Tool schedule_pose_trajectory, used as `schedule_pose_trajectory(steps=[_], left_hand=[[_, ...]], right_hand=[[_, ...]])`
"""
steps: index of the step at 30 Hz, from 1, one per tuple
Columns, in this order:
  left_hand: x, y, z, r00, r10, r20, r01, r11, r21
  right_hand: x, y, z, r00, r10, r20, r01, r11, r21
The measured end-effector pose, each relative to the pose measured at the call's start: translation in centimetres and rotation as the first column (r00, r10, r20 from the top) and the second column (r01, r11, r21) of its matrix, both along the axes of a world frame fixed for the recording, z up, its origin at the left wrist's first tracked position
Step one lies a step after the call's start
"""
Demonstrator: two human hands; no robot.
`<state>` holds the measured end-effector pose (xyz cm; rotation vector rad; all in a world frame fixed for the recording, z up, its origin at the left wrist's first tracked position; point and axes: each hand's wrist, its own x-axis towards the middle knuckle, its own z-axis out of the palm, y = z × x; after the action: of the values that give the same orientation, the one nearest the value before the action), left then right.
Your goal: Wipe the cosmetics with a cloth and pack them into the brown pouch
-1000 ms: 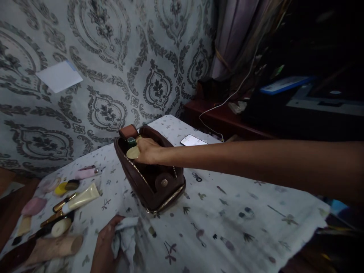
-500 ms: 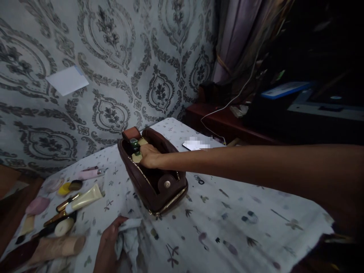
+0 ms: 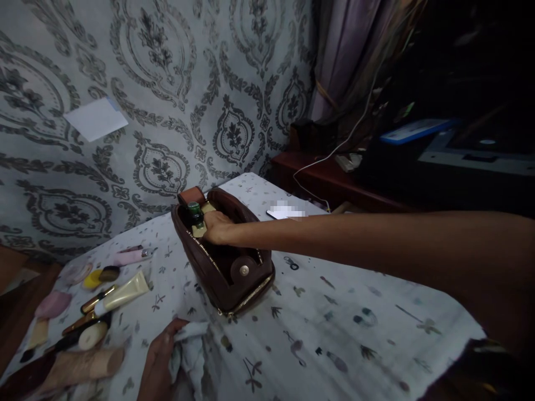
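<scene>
A dark brown zip bag (image 3: 196, 250) stands unzipped on the patterned white cloth. My right hand (image 3: 219, 227) reaches down into it from the right; its fingers are hidden inside, so what they hold, if anything, does not show. Right beside those fingers is a green-capped bottle (image 3: 194, 211) with a pale yellow label or body, in the bag's far end. A round flap with a snap button (image 3: 243, 271) lies at the bag's near end. In front of the bag, my left hand (image 3: 161, 348) is closed on a crumpled white cloth (image 3: 188, 351).
Left of the bag lie several cosmetics, among them a cream tube (image 3: 125, 292), a pink makeup sponge (image 3: 54, 304) and a beige tube (image 3: 86, 367). A phone (image 3: 284, 211) lies behind my right forearm. The patterned wall (image 3: 167, 111) borders the far side.
The view has shifted slightly. My right hand stays in the bag and the green-capped bottle beside it shows a little more upright. My left hand keeps the cloth.
</scene>
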<state>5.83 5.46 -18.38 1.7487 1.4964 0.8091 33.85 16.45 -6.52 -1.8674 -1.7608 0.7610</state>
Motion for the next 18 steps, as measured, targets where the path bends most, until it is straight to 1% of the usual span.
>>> schedule_pose_trajectory(steps=[5,8,11,14,16,18], left_hand=[[-0.2,0.3,-0.1,0.999,0.021,-0.030,-0.021,1.000,-0.004],[0.0,0.2,0.0,0.998,0.062,-0.010,-0.062,0.998,0.006],[1.0,-0.5,0.1,0.994,0.099,0.045,-0.099,0.995,-0.015],[2.2,-1.1,0.2,0.981,0.105,0.166,-0.094,0.993,-0.071],[2.4,-1.2,0.3,0.971,0.096,0.220,-0.078,0.993,-0.092],[2.1,-0.9,0.5,0.973,0.087,0.212,-0.070,0.994,-0.089]], right_hand=[[-0.1,0.0,0.3,0.999,-0.008,0.043,0.011,0.998,-0.067],[-0.3,-0.2,0.5,0.998,0.000,0.064,0.005,0.997,-0.081],[-0.4,-0.5,0.7,0.997,0.008,0.078,-0.001,0.997,-0.081],[-0.5,-0.7,0.8,0.996,0.014,0.086,-0.007,0.997,-0.081],[-0.4,-0.7,0.9,0.996,0.019,0.084,-0.012,0.997,-0.082],[-0.3,-0.6,1.0,0.997,0.019,0.075,-0.012,0.996,-0.084]])
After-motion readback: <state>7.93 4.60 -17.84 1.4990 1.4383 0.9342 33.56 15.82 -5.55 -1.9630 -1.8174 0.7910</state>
